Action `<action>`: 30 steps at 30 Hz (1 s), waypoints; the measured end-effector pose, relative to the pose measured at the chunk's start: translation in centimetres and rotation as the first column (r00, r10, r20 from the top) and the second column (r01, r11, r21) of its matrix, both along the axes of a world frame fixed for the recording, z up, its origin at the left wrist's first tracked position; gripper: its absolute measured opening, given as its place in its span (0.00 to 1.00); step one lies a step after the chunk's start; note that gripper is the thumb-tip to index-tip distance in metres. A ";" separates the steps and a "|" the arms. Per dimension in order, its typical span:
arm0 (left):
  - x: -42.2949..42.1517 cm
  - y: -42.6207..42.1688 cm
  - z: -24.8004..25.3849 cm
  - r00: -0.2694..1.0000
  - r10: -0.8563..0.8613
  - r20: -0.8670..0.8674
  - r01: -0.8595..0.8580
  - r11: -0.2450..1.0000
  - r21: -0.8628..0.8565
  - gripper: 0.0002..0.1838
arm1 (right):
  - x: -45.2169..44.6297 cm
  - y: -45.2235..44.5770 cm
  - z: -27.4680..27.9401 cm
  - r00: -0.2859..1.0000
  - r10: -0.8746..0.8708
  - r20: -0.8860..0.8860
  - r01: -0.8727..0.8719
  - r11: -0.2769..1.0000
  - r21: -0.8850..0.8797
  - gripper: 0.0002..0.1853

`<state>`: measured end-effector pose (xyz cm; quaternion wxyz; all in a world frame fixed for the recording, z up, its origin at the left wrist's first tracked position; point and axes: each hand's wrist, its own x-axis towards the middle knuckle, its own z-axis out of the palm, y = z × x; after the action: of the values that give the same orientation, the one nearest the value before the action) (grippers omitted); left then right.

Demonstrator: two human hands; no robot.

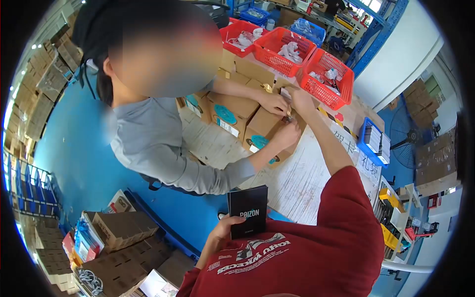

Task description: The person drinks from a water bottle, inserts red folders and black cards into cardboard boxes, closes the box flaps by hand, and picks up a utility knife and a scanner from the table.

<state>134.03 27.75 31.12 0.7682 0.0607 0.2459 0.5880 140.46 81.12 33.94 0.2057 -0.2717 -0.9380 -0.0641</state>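
Observation:
My left hand [225,228] grips a black stack marked POIZON [247,212] against the front of my red shirt, thumb across its face. My right hand [301,101] reaches over the work table to the far end of the cartons, fingers drawn together on something too small to make out. Just beside it are a co-worker's two hands [287,134], at the top of a brown carton [264,123]. More cartons with round teal stickers [225,114] stand to the left of that one, on the worn white table [292,190].
Three red baskets [326,91] with crumpled white items line the table's far side. A blue tray [372,141] of stacked pieces lies at the right. The co-worker in grey [163,148] stands at the left. Cartons [123,225] are piled at lower left.

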 end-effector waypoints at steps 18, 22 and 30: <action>-1.2 -2.5 0.9 0.993 0.064 -0.098 -0.061 0.998 0.033 0.46 | 0.5 -2.4 -0.1 0.965 0.007 -0.263 -0.019 0.999 -0.041 0.15; -1.8 -1.7 2.8 0.993 0.084 -0.083 -0.078 0.994 0.070 0.45 | 0.9 -1.5 0.1 0.909 0.020 -0.416 -0.111 0.975 -0.195 0.15; -0.6 -1.3 1.2 0.989 0.144 -0.036 -0.143 0.989 0.021 0.53 | 2.9 -0.9 -6.0 0.973 -0.180 -0.144 0.071 0.829 -0.554 0.10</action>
<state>133.43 26.48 32.32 0.7185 0.0608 0.2585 0.6428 143.34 80.20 27.98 0.2036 -0.3851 -0.8733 0.2182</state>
